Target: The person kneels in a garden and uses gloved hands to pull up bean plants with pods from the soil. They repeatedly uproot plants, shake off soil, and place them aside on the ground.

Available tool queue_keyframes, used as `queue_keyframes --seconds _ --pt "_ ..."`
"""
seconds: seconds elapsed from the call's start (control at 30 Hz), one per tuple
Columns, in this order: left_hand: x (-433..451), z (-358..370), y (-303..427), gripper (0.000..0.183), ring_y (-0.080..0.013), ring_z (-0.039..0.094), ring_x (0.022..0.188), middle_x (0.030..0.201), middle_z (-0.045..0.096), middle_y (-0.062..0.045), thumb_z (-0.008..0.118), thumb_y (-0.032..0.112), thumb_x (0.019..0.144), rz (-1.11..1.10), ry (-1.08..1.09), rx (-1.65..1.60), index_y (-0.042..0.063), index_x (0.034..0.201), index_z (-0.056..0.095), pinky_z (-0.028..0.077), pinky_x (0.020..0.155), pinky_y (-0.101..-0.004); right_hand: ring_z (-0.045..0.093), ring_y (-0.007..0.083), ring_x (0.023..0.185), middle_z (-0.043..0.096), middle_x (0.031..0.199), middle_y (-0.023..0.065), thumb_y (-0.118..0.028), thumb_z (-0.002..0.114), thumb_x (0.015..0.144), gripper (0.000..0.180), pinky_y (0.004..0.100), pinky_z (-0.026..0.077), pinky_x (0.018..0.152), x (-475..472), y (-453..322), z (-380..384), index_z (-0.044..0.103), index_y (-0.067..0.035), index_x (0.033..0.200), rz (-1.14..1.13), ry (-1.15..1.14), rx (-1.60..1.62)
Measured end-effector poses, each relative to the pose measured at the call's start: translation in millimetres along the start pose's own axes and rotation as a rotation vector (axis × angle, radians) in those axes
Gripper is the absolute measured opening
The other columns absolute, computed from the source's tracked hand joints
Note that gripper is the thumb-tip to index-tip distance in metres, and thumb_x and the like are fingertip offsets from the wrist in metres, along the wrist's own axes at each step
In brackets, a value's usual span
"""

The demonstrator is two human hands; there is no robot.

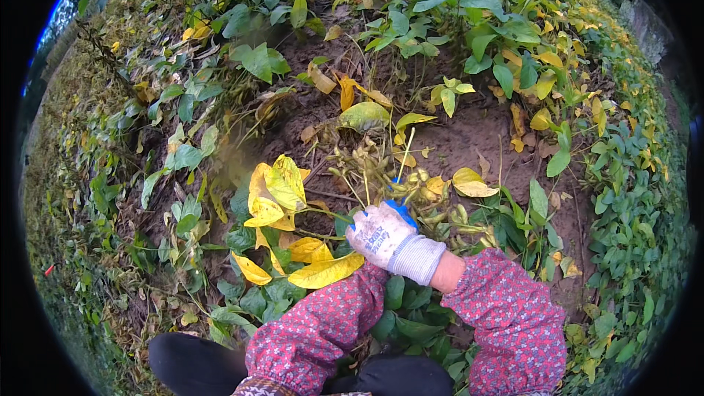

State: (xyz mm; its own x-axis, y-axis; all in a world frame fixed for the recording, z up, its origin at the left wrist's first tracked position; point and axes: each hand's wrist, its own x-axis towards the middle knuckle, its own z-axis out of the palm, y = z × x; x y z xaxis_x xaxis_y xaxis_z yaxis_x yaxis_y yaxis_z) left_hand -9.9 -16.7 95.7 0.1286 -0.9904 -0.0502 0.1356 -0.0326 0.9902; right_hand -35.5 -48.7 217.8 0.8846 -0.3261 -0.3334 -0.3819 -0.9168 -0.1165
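My right hand, in a white knit glove with blue coating, is closed around soybean stems. Yellow soybean leaves fan out to its left on their stalks. Just beyond the knuckles lies a cluster of soybean pods, and more pods hang to the right. From the lower left, my left sleeve, pink and floral, runs in beneath the right wrist. My left hand is hidden there, so its grip does not show. Some blue glove coating peeks out among the pods; whose fingers these are is unclear.
Bare brown soil shows between the rows. Green soybean plants stand ahead, with dense leafy growth on the right and drying plants on the left. My dark-clad legs or feet are at the bottom.
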Motion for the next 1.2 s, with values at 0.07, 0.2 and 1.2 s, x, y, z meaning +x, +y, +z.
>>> queue_keyframes --seconds 0.07,0.2,1.2 --pt "-6.5 3.6 -3.8 0.056 -0.0296 0.052 0.109 0.117 0.055 -0.016 0.062 0.03 0.081 -0.008 -0.023 0.039 0.007 0.129 0.043 0.043 0.09 -0.0396 0.06 0.0257 0.087 0.06 0.087 0.01 -0.02 0.052 0.079 0.019 0.0387 0.046 0.071 -13.4 5.7 3.4 0.06 -0.009 0.092 0.009 -0.033 0.053" --pt "-47.5 -2.2 -23.2 0.058 -0.0296 0.052 0.109 0.117 0.054 -0.016 0.062 0.032 0.081 -0.035 -0.247 0.261 0.007 0.129 0.043 0.043 0.09 -0.0397 0.063 0.0322 0.079 0.06 0.086 0.0155 -0.022 0.052 0.082 0.02 0.0436 0.05 0.07 -50.6 13.5 14.9 0.056 -0.006 0.094 0.256 0.088 0.343" --pt "-19.5 -128.8 52.8 0.047 -0.0215 0.055 0.109 0.119 0.055 -0.011 0.058 0.014 0.088 -0.397 -0.413 -0.496 -0.002 0.129 0.042 0.04 0.099 -0.0379 0.063 0.0321 0.07 0.063 0.074 0.0142 -0.023 0.056 0.076 0.019 0.0444 0.049 0.062 -239.3 -73.3 195.6 0.059 -0.008 0.089 0.637 -0.295 0.389"
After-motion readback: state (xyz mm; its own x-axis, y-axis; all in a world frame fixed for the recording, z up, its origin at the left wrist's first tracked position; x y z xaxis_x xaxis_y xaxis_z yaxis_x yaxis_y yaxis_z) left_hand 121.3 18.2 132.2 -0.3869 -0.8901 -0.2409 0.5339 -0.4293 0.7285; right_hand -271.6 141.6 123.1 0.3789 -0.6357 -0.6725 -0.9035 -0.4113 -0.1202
